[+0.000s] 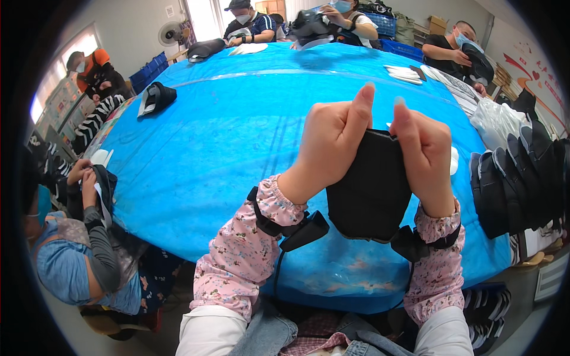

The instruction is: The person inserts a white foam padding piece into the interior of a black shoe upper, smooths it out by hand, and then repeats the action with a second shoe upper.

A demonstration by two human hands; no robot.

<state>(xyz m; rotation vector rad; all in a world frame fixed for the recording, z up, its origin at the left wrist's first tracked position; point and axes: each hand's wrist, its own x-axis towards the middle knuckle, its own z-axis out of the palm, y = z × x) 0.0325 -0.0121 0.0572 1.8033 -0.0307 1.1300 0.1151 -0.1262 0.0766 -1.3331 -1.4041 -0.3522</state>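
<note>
Before me, above the near part of the table, I hold a black fabric piece [371,190] that hangs down and narrows at the top. My left hand [335,133] is closed on its upper left corner, the thumb pointing up. Gripping the upper right corner is my right hand [423,145], its thumb also raised. A thin pale edge shows along the top between them. The fingertips are hidden behind the fabric.
A blue-covered table [208,154] spreads ahead. Nested black fabric pieces [516,181] stand at the right, beside a clear plastic bag [499,121]. White flat pieces [404,74] lie farther back. A black item [157,99] rests at the far left. Several people work around the table.
</note>
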